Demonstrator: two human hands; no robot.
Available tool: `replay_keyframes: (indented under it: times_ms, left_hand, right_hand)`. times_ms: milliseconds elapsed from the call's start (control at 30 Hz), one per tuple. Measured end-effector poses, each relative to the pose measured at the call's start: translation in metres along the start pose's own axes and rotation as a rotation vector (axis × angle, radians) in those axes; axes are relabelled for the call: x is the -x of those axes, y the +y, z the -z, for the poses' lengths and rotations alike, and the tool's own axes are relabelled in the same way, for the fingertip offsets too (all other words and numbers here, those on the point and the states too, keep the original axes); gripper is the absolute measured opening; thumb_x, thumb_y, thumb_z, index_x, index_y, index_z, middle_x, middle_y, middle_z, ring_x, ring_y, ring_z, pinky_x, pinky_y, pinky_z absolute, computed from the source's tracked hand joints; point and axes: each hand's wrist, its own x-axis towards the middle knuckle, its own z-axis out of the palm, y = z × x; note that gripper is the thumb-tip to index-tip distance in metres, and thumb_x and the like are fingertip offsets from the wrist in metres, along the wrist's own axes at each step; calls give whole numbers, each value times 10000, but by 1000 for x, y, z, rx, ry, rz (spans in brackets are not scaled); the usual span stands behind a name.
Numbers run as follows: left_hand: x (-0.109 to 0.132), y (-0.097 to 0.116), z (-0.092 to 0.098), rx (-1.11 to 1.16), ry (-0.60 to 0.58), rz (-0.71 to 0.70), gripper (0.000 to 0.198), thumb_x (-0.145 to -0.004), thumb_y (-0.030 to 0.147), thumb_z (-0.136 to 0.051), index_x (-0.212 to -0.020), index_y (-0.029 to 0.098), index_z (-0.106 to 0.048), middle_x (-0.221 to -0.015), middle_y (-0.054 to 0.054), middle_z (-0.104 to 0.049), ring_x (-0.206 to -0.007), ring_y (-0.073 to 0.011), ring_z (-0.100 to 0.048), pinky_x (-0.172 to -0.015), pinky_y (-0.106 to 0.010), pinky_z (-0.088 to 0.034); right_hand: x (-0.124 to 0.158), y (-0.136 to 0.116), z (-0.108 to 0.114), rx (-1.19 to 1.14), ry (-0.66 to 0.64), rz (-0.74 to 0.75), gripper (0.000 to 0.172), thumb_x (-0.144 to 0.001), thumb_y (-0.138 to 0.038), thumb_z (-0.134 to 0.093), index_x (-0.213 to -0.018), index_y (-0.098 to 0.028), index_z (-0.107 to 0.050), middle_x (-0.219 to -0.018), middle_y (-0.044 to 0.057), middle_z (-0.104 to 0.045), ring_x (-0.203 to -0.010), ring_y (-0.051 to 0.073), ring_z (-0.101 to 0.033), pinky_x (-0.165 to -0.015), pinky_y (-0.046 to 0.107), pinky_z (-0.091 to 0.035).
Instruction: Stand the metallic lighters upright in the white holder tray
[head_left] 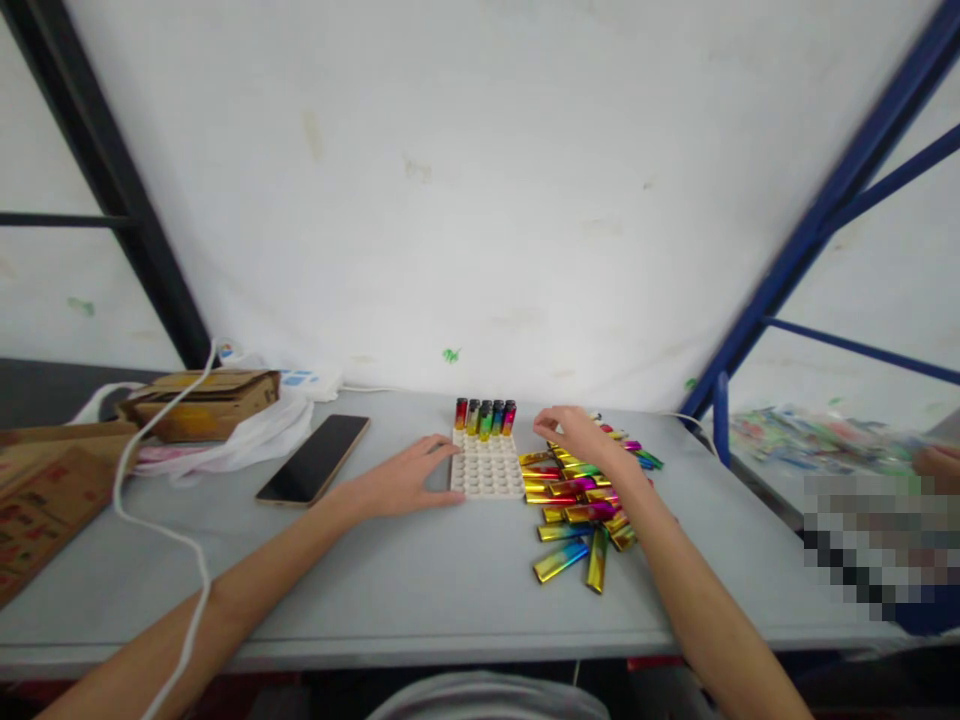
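My left hand (pixel 405 477) lies at the left edge of a white tray with rows of round holes (pixel 487 470). Its thumb and fingers are spread, holding nothing. Several shiny lighters (pixel 486 418) in red, yellow, green, blue and pink stand upright at the tray's far end. My right hand (pixel 574 432) is right of the tray, over the far part of a loose pile of metallic lighters (pixel 574 490). Its fingers are bent inward; what they hold, if anything, is too small to make out. My right hand and forearm cover part of the pile.
A phone (pixel 315 460) lies left of my left hand. Cardboard boxes (pixel 199 403), a plastic bag (pixel 255 440) and a white cable (pixel 161 530) are farther left. A wall (pixel 480 200) stands behind the grey table (pixel 450 590). Another person's hand (pixel 937 465) shows at far right by plastic-wrapped items (pixel 817 440).
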Motion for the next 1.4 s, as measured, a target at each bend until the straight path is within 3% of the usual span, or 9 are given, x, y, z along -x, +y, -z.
replay_keyframes:
  times_ms: [300, 533, 733, 933, 1067, 1167, 1233, 1300, 1400]
  left_hand:
    - [0, 4, 5, -17, -12, 16, 711, -877, 707, -569, -1406, 236, -511, -1420, -112, -529, -1325, -297, -516, -1160, -407, -375]
    - [0, 4, 5, -8, -27, 21, 711, -883, 689, -579, -1415, 224, -497, -1431, -124, -515, -1337, -306, -499, -1169, -423, -365]
    - [0, 4, 4, -11, -26, 10, 695, -894, 677, -579, -1415, 226, -490, -1422, -115, -514, -1331, -296, -502, -1171, -407, -364]
    - [0, 4, 3, -5, -33, 2, 698, -896, 669, -586, -1413, 211, -484, -1428, -122, -510, -1347, -300, -488, -1182, -416, -352]
    - [0, 4, 3, -16, -37, 15, 712, -891, 674, -590, -1415, 205, -485, -1432, -132, -507, -1346, -307, -487, -1180, -425, -352]
    - [-1, 4, 4, -21, -34, 22, 714, -889, 683, -587, -1422, 219, -483, -1436, -126, -505, -1342, -307, -491, -1177, -426, -355]
    - [-1, 4, 4, -26, -38, 23, 716, -893, 680, -584, -1428, 217, -477, -1443, -127, -496, -1352, -303, -481, -1182, -420, -348]
    - [-1, 4, 3, -29, -43, 23, 714, -897, 672, -584, -1430, 210, -475, -1443, -128, -495, -1357, -301, -475, -1186, -415, -344]
    - [0, 5, 4, -25, -41, 20, 704, -898, 660, -593, -1426, 208, -479, -1437, -128, -504, -1350, -298, -484, -1183, -417, -349]
  right_hand:
    - [13, 17, 5, -77, -198, 10, 197, -772, -340, -770, -938, -243, -811, -957, 78, -738, -925, 271, -643, -910, 379, -476]
    - [14, 21, 2, -89, -133, 16, 163, -808, -294, -736, -942, -201, -739, -982, 69, -702, -922, 235, -618, -881, 358, -464]
    - [13, 4, -2, -550, -35, -110, 334, -841, -487, -720, -980, -183, -714, -855, 26, -691, -748, 173, -590, -683, 286, -446]
    - [-1, -36, -30, -1266, 169, -293, 357, -766, -499, -804, -961, -207, -733, -1039, 50, -715, -952, 181, -630, -829, 286, -492]
    - [-2, -58, -37, -1498, 144, -314, 381, -756, -517, -818, -958, -237, -657, -873, 14, -694, -802, 172, -645, -800, 339, -529]
    - [-1, -69, -36, -1514, 97, -268, 390, -793, -554, -778, -955, -249, -595, -667, -62, -534, -562, 101, -492, -603, 255, -470]
    - [0, -73, -36, -1432, 100, -262, 408, -810, -591, -744, -886, -241, -550, -610, -90, -391, -485, 73, -328, -476, 199, -321]
    - [0, -76, -40, -1276, 146, -293, 472, -811, -650, -702, -784, -230, -487, -586, -95, -300, -476, 75, -225, -435, 208, -191]
    - [0, -79, -49, -994, 286, -339, 558, -835, -722, -588, -652, -224, -414, -543, -81, -275, -484, 89, -229, -446, 244, -183]
